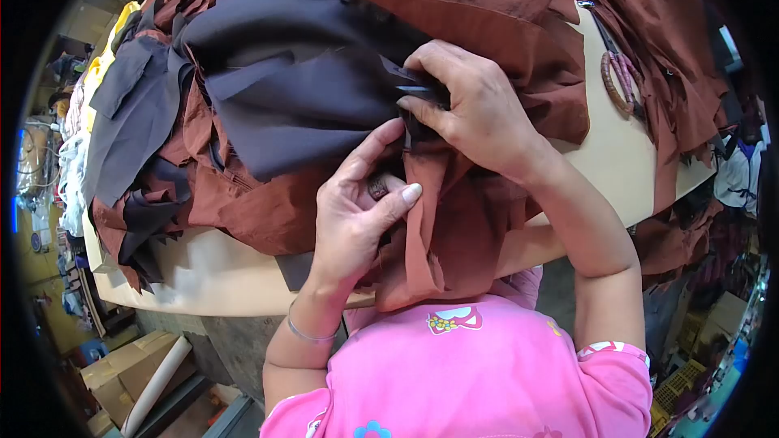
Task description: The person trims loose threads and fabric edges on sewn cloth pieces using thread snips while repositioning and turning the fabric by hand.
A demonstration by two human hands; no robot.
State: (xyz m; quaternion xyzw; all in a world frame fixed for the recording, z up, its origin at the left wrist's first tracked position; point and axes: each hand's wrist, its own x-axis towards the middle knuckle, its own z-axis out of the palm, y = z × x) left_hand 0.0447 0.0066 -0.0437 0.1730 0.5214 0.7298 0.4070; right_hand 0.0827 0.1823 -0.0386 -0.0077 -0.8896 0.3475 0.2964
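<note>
Dark grey fabric [292,105] lies over rust-brown fabric [260,215] on a pale table [219,276]. My left hand [361,199] pinches the edge of a narrow brown fabric strip [422,219] between thumb and fingers, close to the table's front edge. Just above and to the right, my right hand [471,105] is closed on a small tool with a short metal blade [412,88], at the place where dark and brown cloth meet. The rest of that tool is hidden by my fingers.
Scissors [618,81] with wrapped handles lie at the right on the table, beside heaped brown fabric [682,57]. More dark and brown pieces pile up at the left. Below the table at the lower left are a cardboard box [134,369] and a pale tube [156,385].
</note>
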